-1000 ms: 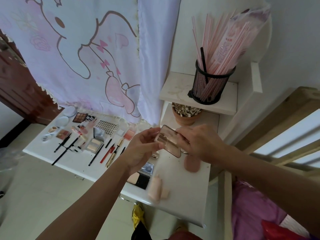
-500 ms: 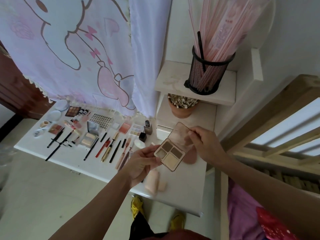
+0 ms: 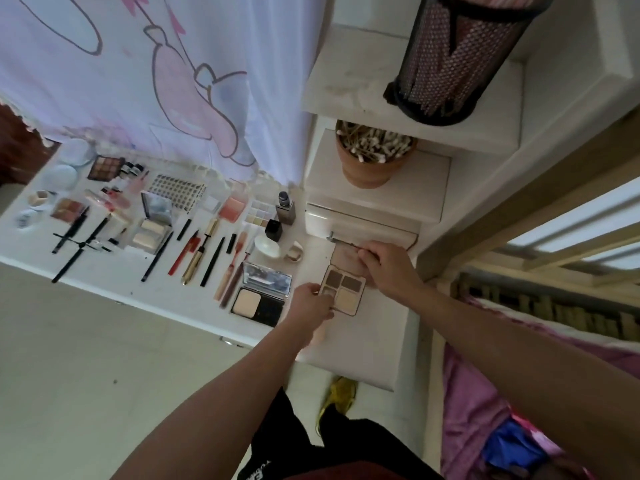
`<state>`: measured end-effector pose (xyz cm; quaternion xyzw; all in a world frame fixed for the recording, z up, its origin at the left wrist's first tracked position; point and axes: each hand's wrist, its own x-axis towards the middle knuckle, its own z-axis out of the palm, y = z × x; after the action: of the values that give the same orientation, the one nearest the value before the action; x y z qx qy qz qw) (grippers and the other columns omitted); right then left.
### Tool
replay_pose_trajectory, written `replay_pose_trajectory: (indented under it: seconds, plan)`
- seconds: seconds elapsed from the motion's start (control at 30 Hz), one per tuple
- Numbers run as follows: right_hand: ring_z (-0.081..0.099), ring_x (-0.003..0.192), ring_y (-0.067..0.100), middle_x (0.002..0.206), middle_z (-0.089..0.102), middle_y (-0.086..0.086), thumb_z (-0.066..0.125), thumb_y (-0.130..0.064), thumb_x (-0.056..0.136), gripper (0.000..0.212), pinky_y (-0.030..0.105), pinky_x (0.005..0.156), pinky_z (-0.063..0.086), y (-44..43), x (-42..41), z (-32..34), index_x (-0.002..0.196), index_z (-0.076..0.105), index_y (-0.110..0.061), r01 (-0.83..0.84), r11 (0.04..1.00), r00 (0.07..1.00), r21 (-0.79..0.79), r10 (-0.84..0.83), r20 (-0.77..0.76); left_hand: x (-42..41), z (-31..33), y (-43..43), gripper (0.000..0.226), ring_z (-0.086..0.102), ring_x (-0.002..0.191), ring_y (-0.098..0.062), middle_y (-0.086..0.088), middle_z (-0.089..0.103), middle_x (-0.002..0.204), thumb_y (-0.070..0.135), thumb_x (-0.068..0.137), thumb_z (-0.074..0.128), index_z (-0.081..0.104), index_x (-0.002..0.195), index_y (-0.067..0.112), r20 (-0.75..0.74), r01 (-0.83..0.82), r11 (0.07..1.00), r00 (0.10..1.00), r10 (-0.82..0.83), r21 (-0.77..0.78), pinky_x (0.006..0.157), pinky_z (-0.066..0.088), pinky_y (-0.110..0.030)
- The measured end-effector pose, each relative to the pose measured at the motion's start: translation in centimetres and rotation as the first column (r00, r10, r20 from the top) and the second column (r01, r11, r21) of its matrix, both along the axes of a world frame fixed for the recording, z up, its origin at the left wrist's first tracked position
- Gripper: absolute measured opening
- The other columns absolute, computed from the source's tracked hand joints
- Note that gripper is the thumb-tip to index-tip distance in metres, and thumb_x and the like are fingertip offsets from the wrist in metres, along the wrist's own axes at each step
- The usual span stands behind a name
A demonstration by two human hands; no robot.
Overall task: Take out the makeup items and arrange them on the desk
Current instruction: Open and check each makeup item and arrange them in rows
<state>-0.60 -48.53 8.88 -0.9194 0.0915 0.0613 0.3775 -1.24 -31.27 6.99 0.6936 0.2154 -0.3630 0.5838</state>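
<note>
Evidently the eyeshadow palette is held open, low over the right end of the worktop, just beside an open powder compact; whether its base touches the surface cannot be told; the near-left corner of the base is pinched in the grip of the left hand, and the lid is held back by the curled fingers of the right hand. It is judged light and stiff, a hinged case liable to flop at the hinge, with pressed powder that would crack if dropped; it is best taken by the rims, both halves supported, the pans left untouched. One palette is held; four pans are counted in it, two dark above two pale; one terracotta pot of cotton swabs and one black mesh holder are seen on the shelves behind.
</note>
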Motion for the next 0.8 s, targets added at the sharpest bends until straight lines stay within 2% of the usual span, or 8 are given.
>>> replay_pose_trajectory:
  seconds: [0.07, 0.27, 0.37, 0.43, 0.5, 0.57, 0.6, 0.8]
  plan:
    - [0.065, 0.092, 0.023, 0.1, 0.073, 0.008, 0.053, -0.02, 0.1, 0.024, 0.037, 0.084, 0.049, 0.1, 0.4, -0.9, 0.111, 0.071, -0.01, -0.013, 1.0, 1.0, -0.005, 0.012, -0.016, 0.4, -0.7, -0.4, 0.013, 0.063, 0.088, -0.028, -0.017, 0.064, 0.101, -0.002, 0.088, 0.056, 0.057, 0.099, 0.005, 0.003, 0.017, 0.999, 1.0, -0.018, 0.043, 0.081, 0.056, -0.039]
    - [0.062, 0.098, 0.024, 0.106, 0.071, 0.009, 0.055, -0.02, 0.098, 0.023, 0.034, 0.085, 0.047, 1.0, 1.2, -3.5, 0.111, 0.072, -0.01, 0.029, 0.999, 0.996, -0.015, -0.03, -0.08, 1.4, -2.5, -0.9, 0.021, 0.058, 0.078, -0.028, -0.02, 0.061, 0.1, 0.004, 0.088, 0.054, 0.057, 0.108, -0.002, -0.011, 0.1, 0.983, 0.995, -0.099, 0.152, 0.052, 0.052, -0.027]
    - [0.063, 0.098, 0.027, 0.106, 0.071, 0.01, 0.054, -0.021, 0.099, 0.024, 0.04, 0.087, 0.049, 1.1, 1.4, -4.3, 0.111, 0.072, -0.011, 0.066, 0.997, 0.995, -0.043, -0.069, -0.075, 1.9, -2.6, -1.2, 0.027, 0.064, 0.084, -0.033, -0.02, 0.062, 0.105, 0.009, 0.084, 0.056, 0.055, 0.108, 0.0, 0.027, 0.203, 0.945, 0.976, -0.217, 0.258, 0.059, 0.057, -0.036]
    - [0.063, 0.097, 0.027, 0.104, 0.071, 0.009, 0.053, -0.023, 0.099, 0.025, 0.042, 0.086, 0.049, 1.3, 1.6, -4.8, 0.111, 0.072, -0.013, 0.083, 0.995, 0.993, -0.059, -0.087, -0.078, 2.3, -2.6, -1.3, 0.031, 0.062, 0.094, -0.038, -0.021, 0.058, 0.107, 0.014, 0.081, 0.056, 0.053, 0.107, -0.001, 0.053, 0.284, 0.894, 0.946, -0.321, 0.347, 0.077, 0.058, -0.046]
    - [0.063, 0.097, 0.027, 0.103, 0.072, 0.007, 0.053, -0.025, 0.098, 0.025, 0.043, 0.085, 0.05, 1.6, 1.8, -5.0, 0.111, 0.072, -0.016, 0.09, 0.992, 0.992, -0.086, -0.097, -0.081, 2.3, -2.0, -1.2, 0.03, 0.053, 0.104, -0.033, -0.016, 0.048, 0.11, 0.012, 0.086, 0.054, 0.05, 0.11, -0.004, 0.075, 0.35, 0.84, 0.907, -0.415, 0.415, 0.094, 0.048, -0.041]
    - [0.064, 0.099, 0.026, 0.104, 0.072, 0.004, 0.051, -0.029, 0.098, 0.025, 0.044, 0.084, 0.05, 1.9, 2.1, -5.2, 0.11, 0.072, -0.02, 0.093, 0.988, 0.991, -0.127, -0.105, -0.089, 2.2, -2.0, -1.1, 0.032, 0.041, 0.097, -0.022, -0.014, 0.041, 0.116, 0.012, 0.09, 0.052, 0.046, 0.117, -0.003, 0.084, 0.387, 0.792, 0.875, -0.477, 0.473, 0.087, 0.037, -0.027]
    - [0.064, 0.099, 0.025, 0.104, 0.072, 0.002, 0.051, -0.031, 0.098, 0.025, 0.043, 0.084, 0.05, 2.0, 2.3, -5.1, 0.109, 0.072, -0.022, 0.091, 0.985, 0.989, -0.148, -0.106, -0.099, 2.0, -2.1, -0.9, 0.034, 0.037, 0.094, -0.019, -0.014, 0.039, 0.121, 0.012, 0.091, 0.052, 0.044, 0.12, -0.003, 0.09, 0.39, 0.784, 0.868, -0.488, 0.483, 0.082, 0.034, -0.025]
    - [0.064, 0.092, 0.021, 0.094, 0.071, -0.005, 0.043, -0.04, 0.097, 0.028, 0.038, 0.079, 0.051, 2.8, 2.9, -5.2, 0.103, 0.069, -0.03, 0.101, 0.964, 0.979, -0.248, -0.14, -0.147, 1.7, -1.9, 0.0, 0.031, 0.043, 0.09, -0.019, -0.014, 0.043, 0.122, 0.013, 0.089, 0.054, 0.049, 0.116, 0.0, 0.123, 0.392, 0.769, 0.849, -0.513, 0.504, 0.08, 0.038, -0.028]
